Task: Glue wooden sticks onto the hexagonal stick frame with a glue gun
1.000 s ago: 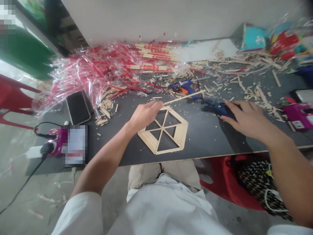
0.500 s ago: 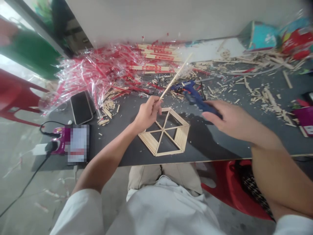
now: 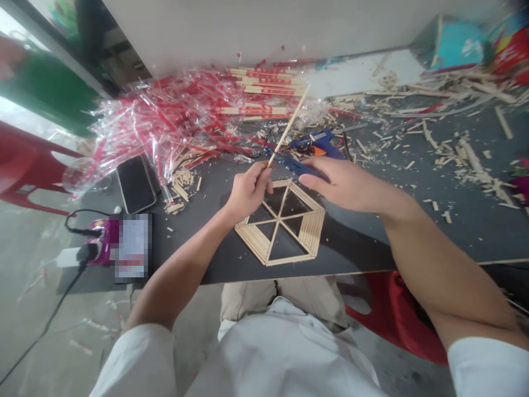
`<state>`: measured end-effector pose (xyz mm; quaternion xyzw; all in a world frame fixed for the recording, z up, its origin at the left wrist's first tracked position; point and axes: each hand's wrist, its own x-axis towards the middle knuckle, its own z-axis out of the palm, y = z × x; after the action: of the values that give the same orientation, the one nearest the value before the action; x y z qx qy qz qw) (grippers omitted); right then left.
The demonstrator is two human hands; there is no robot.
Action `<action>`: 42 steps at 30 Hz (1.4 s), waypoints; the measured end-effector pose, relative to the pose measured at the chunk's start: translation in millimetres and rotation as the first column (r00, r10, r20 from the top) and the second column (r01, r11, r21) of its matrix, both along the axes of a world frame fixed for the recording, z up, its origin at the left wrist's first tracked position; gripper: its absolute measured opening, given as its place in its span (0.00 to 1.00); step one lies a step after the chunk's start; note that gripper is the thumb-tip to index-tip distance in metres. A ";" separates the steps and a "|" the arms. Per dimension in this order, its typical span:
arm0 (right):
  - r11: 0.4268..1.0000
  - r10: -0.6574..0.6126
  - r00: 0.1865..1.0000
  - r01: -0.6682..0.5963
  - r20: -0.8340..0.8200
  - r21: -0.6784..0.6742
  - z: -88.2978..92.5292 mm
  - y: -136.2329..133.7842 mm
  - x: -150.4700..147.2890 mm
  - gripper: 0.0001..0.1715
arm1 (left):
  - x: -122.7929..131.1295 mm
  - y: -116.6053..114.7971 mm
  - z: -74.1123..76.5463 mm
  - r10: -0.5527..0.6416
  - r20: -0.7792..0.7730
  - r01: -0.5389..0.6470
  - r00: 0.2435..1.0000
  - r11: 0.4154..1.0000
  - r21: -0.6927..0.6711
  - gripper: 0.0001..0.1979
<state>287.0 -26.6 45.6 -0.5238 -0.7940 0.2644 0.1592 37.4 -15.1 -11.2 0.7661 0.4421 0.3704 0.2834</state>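
The right hand point(image 3: 341, 182), wrapped around blue pliers point(image 3: 295, 164), has brought them beyond the hexagonal stick frame point(image 3: 312, 234) to the slanted wooden stick point(image 3: 291, 122) the left hand point(image 3: 249, 191) pinches.

The pale, slender wooden stick point(image 3: 290, 122) slants up and away from the pinch of the left hand point(image 3: 250, 190), its lower end between thumb and fingers and its far end free. Just above that pinch, the head of the dark blue hand tool point(image 3: 298, 166) meets the stick, while its handles run back into the right hand's point(image 3: 341, 184) grasp. Flat on the near side of both grips lies the hexagonal stick frame point(image 3: 278, 219), six spokes joined at its centre, parallel sticks lining several sides, one corner hidden behind the left hand.
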 end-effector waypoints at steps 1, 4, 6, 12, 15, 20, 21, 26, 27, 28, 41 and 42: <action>1.000 0.010 1.000 -0.010 -0.004 0.005 0.3 -0.7 -1.3 0.29 | 0.1 -0.4 0.7 -0.001 -0.014 0.001 1.000 1.000 0.007 0.17; 0.999 0.041 0.999 -0.041 -0.029 -0.007 3.7 -3.5 -6.7 0.27 | 0.0 -1.0 1.9 -0.016 -0.043 0.017 0.999 1.000 0.023 0.17; 0.999 0.046 0.998 -0.047 -0.045 -0.027 6.3 -5.2 -9.9 0.27 | -0.1 -0.9 1.5 -0.026 -0.044 0.028 0.999 0.999 0.041 0.17; 0.999 0.034 0.998 -0.035 -0.051 -0.015 5.2 -8.6 -12.9 0.27 | -0.2 0.4 -2.2 -0.033 -0.055 0.038 0.998 0.996 0.086 0.16; 0.999 0.034 0.998 -0.032 -0.057 0.023 1.4 -10.7 -14.1 0.27 | -0.6 0.4 -2.6 -0.038 -0.061 0.044 0.997 0.993 0.105 0.16; 0.999 0.044 0.997 -0.042 -0.066 0.028 -2.0 -13.5 -16.6 0.28 | -1.3 0.7 -2.8 -0.021 -0.087 0.029 0.996 0.995 0.093 0.16; 0.999 0.044 0.997 -0.042 -0.065 0.028 -2.0 -13.7 -16.8 0.28 | -1.3 0.8 -2.8 -0.024 -0.090 0.033 0.996 0.995 0.096 0.16; 0.998 0.041 0.997 -0.038 -0.060 0.043 -0.6 -13.6 -16.0 0.28 | -1.3 0.5 -2.0 -0.034 -0.108 0.046 0.994 0.993 0.113 0.17; 0.998 0.043 0.997 -0.041 -0.058 0.044 -0.3 -13.5 -15.6 0.28 | -1.4 0.4 -1.8 -0.035 -0.112 0.048 0.993 0.992 0.115 0.17; 0.998 0.047 0.997 -0.045 -0.054 0.042 -0.1 -13.3 -15.1 0.29 | -1.6 0.2 -1.6 -0.037 -0.114 0.051 0.993 0.992 0.117 0.16; 0.998 0.051 0.998 -0.049 -0.049 0.034 2.3 -12.2 -13.8 0.26 | -2.9 -0.6 -0.3 -0.070 -0.148 0.086 0.986 0.991 0.101 0.16; 0.998 0.050 0.998 -0.048 -0.042 0.034 1.9 -12.1 -13.6 0.27 | -2.8 -0.7 -0.4 -0.073 -0.148 0.088 0.986 0.991 0.101 0.16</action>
<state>273.4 -38.7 47.6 -0.4956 -0.8073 0.2662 0.1782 34.6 -15.8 -11.6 0.8222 0.4095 0.3257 0.2241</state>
